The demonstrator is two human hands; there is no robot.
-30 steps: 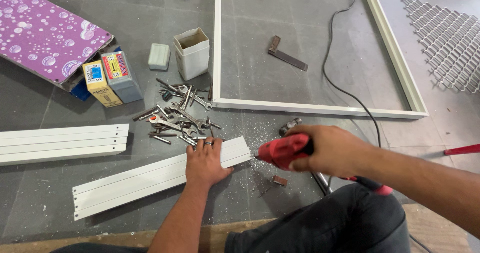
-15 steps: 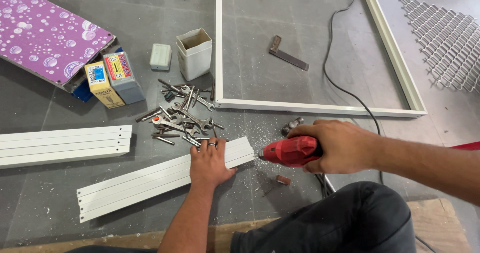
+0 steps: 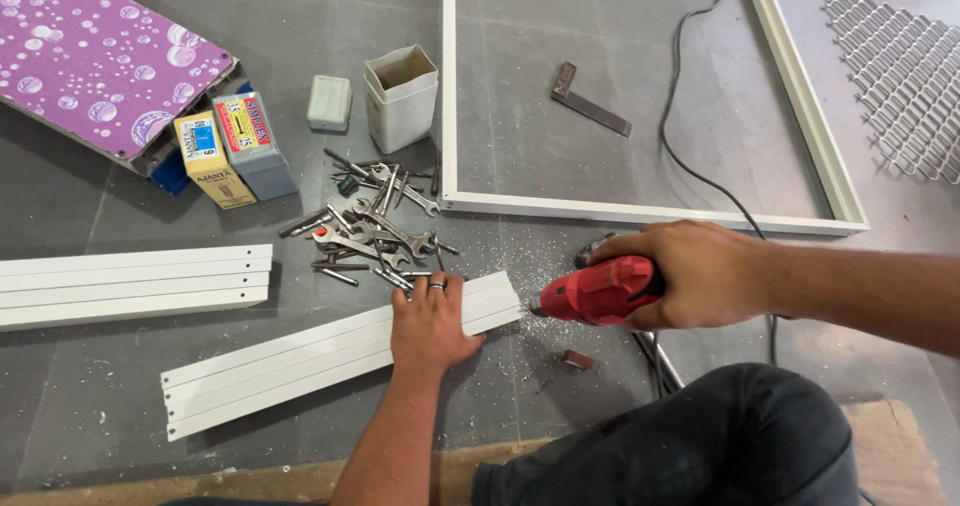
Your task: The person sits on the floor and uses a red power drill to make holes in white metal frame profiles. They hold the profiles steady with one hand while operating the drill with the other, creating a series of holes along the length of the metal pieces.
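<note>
My left hand [image 3: 430, 321], wearing a ring, presses flat on the right part of a white metal strip [image 3: 280, 366] lying on the grey floor. My right hand [image 3: 700, 271] grips a red power drill [image 3: 597, 291], held sideways with its nose pointing at the strip's right end, very close to it. Metal shavings [image 3: 520, 256] are scattered on the floor around that end. The drill's black cord [image 3: 700, 156] runs away across the floor.
A pile of spanners and bits [image 3: 375, 231] lies just beyond my left hand. A second white strip [image 3: 130, 284] lies at left. A white frame [image 3: 640, 211], a white square container [image 3: 402, 96], small boxes [image 3: 235, 148], a purple patterned board [image 3: 90, 56], a metal try square [image 3: 590, 101] and mesh [image 3: 905, 76] lie farther off. My knee [image 3: 700, 446] is at the bottom.
My right hand with the drill has shifted slightly to the right and steadied by the strip's end. My left hand stays pressed on the strip.
</note>
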